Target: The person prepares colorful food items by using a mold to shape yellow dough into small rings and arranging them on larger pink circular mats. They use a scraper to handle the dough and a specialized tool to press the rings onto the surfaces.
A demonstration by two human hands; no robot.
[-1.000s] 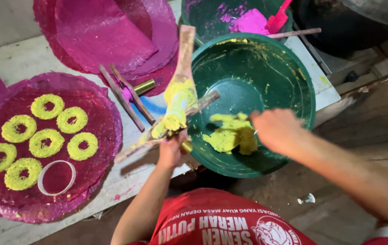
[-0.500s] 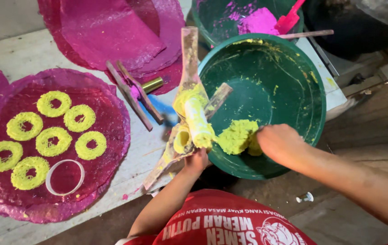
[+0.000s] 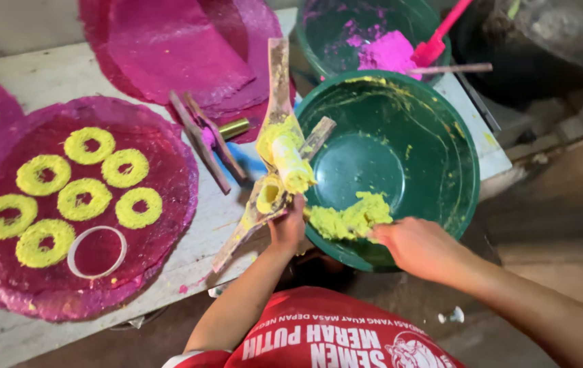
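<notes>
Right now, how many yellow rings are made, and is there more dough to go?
Six yellow rings already lie on the pink round mat. In hand: the left hand grips a wooden press smeared with yellow dough, and the right hand gathers the yellow dough in the green bowl. Left: that lump, and an unfilled white ring mould on the mat.
</notes>
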